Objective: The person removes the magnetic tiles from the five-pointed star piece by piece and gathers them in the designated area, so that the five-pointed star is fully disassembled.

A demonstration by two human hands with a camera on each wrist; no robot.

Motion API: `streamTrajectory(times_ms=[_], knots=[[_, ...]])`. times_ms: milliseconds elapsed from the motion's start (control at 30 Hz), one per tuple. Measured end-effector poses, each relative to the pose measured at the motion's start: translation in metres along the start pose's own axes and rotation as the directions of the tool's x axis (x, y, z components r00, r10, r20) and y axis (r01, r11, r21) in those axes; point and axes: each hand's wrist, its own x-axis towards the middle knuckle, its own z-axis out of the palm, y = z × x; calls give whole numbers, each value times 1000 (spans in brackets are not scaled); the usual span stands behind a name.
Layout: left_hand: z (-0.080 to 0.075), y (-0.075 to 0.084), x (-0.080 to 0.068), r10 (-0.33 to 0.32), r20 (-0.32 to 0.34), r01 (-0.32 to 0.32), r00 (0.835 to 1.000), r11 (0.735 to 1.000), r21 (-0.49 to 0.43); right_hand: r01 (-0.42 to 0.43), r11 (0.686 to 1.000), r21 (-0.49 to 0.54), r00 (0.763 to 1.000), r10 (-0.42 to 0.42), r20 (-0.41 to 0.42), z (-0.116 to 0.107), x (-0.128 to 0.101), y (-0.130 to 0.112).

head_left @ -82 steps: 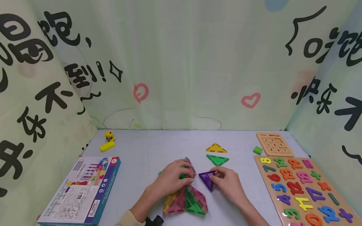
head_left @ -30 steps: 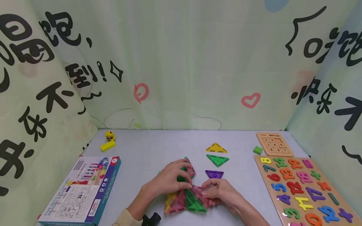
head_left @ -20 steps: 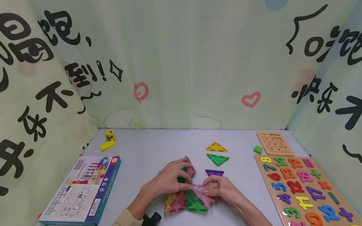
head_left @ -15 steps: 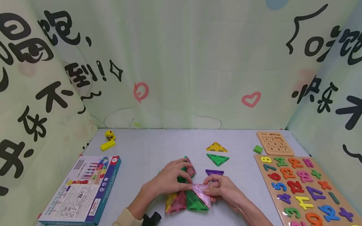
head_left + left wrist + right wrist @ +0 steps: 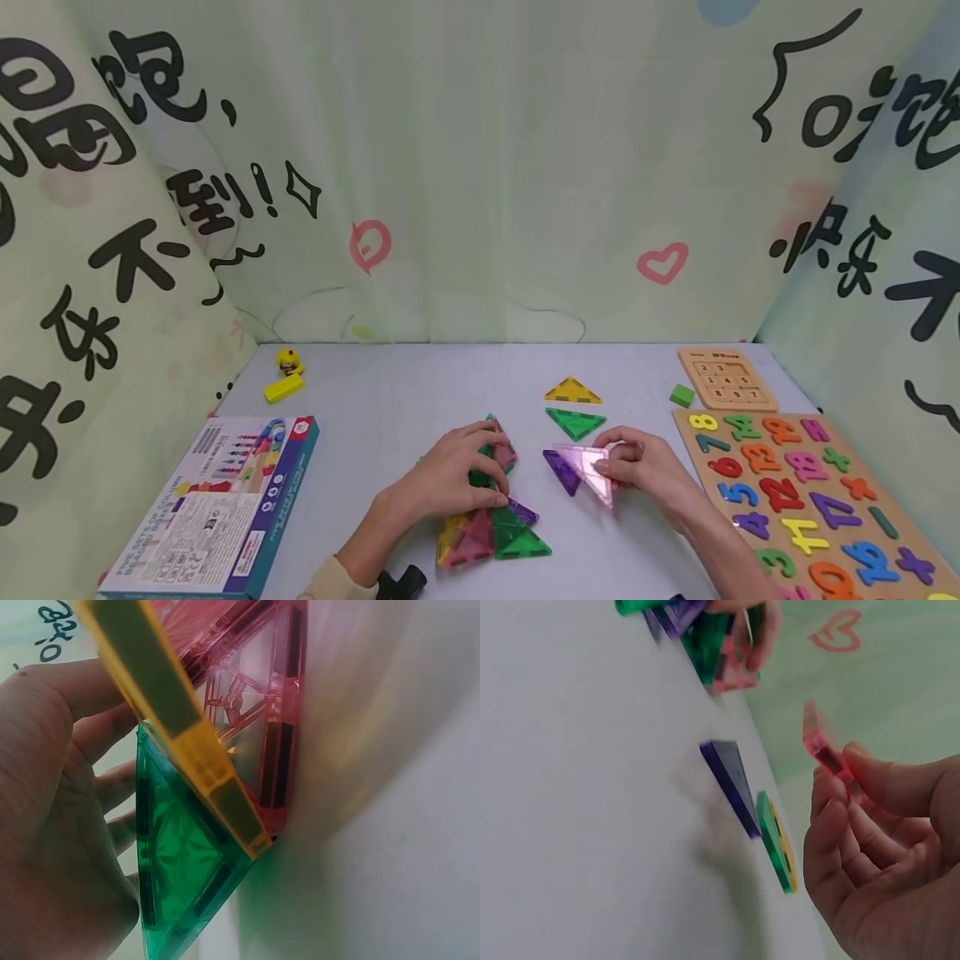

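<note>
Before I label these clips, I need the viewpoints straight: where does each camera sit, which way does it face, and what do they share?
Head: looks forward and down over the table; shows left hand, right hand, both forearms.
Left wrist: beside the left hand, close up on the tile cluster it grips.
Right wrist: behind the right hand, facing across the table; the hand pinches the pink tile.
Shared: head and right wrist both show the purple tile.

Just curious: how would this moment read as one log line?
left hand: holds translucent plastic triangle-tile cluster | right hand: pinches pink translucent triangle tile, lifted
</note>
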Motion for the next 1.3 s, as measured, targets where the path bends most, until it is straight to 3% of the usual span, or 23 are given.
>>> streamTrajectory(times_ms=[167, 367, 767, 900, 1067, 1200, 1300], knots=[[-1, 1, 0, 4, 8, -4, 1000, 1000, 29, 19, 984, -175, 985, -49, -168, -30, 6, 9], [0, 1, -1, 15, 6, -15, 1000, 999, 48, 0, 946, -325, 964, -86, -251, -51, 16, 19], [1, 1, -2, 24, -6, -24, 1000, 999, 24, -52, 848, -528, 911, -176, -374, -53, 29, 30], [1, 2, -1, 26, -3, -26, 1000, 999, 22, -71, 829, -555, 899, -188, -395, -50, 27, 28], [2, 2, -1, 27, -2, -27, 1000, 999, 20, -22, 842, -538, 927, -184, -327, -35, 16, 16], [1, 3, -1, 25, -8, -25, 1000, 999, 23, 97, 868, -488, 965, -202, -169, -8, 3, 0], [2, 2, 0, 17, -8, -17, 1000, 999, 27, 199, 887, -416, 974, -225, -13, 17, -6, -8]])
